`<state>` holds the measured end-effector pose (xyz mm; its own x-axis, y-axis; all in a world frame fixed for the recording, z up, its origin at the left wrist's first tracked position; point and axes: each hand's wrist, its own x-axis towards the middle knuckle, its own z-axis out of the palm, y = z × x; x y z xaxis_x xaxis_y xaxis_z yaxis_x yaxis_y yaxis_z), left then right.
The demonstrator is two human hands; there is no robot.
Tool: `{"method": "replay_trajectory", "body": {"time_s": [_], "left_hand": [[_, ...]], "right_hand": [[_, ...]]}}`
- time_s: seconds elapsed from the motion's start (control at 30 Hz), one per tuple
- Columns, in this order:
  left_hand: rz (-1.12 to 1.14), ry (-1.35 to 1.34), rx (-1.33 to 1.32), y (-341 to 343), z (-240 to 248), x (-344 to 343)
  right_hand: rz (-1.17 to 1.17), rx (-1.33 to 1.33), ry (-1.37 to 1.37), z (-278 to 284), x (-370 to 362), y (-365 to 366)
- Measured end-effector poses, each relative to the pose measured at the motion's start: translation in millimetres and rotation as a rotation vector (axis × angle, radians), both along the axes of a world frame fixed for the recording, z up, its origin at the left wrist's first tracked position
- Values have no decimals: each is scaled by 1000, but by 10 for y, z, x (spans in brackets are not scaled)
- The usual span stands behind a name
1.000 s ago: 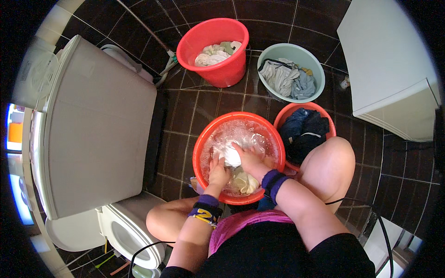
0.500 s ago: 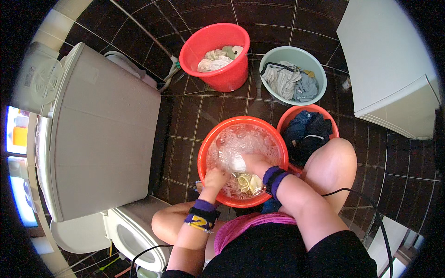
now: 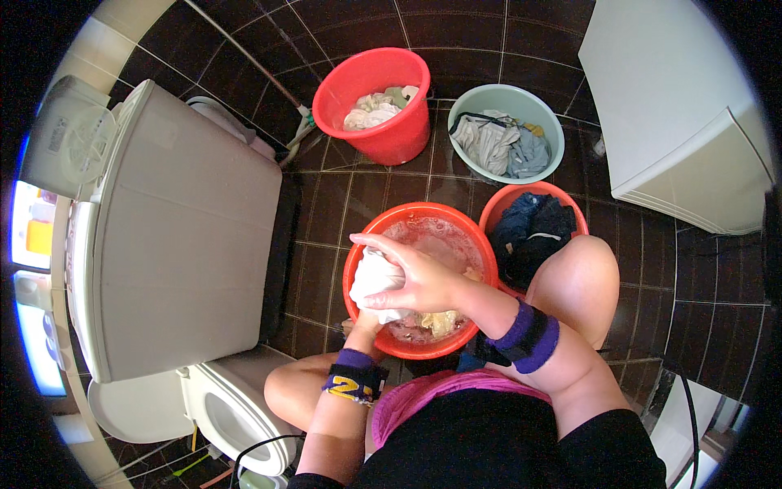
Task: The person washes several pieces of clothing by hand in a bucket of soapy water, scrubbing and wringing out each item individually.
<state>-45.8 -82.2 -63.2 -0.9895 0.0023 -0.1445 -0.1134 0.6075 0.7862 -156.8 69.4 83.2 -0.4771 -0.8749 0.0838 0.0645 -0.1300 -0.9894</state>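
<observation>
A wet white cloth (image 3: 376,281) is bunched up above the left side of an orange-red basin (image 3: 486,259). My right hand (image 3: 423,277) comes over it from the right, thumb and fingers closed round the cloth, one finger stretched past its far edge. Below, my left hand (image 3: 369,323) holds the same cloth, which covers most of its fingers. Cloudy, sudsy water fills the basin. In the water near its front lies a pale yellow cloth (image 3: 440,323), partly hidden by my right arm.
Behind the basin stand a red bucket (image 3: 371,147) and a pale green tub (image 3: 554,134), both with laundry. Another orange-red basin (image 3: 574,204), holding dark clothes, is beside my right knee. A white appliance (image 3: 187,244) and a toilet (image 3: 236,416) are at left, a white cabinet (image 3: 668,106) at right.
Both hands have risen out of the water with the white cloth. My right hand has moved left and now lies over it. The yellow cloth stays in the basin.
</observation>
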Motion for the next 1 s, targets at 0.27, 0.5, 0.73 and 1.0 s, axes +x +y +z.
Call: {"method": "replay_trajectory", "body": {"time_s": [0.27,0.5,0.73,1.0], "left_hand": [[359,163,58,38,386,-239],[459,45,762,-112,783,-219],[508,113,1196,122,1151,-368],[699,110,1470,166,758,-525]], "right_hand": [[-147,-171,-231,39,-281,304],[-315,224,-134,-539,-493,490],[-228,116,-520,-1188,-307,138],[-111,-50,-786,-1134,77,69]]}}
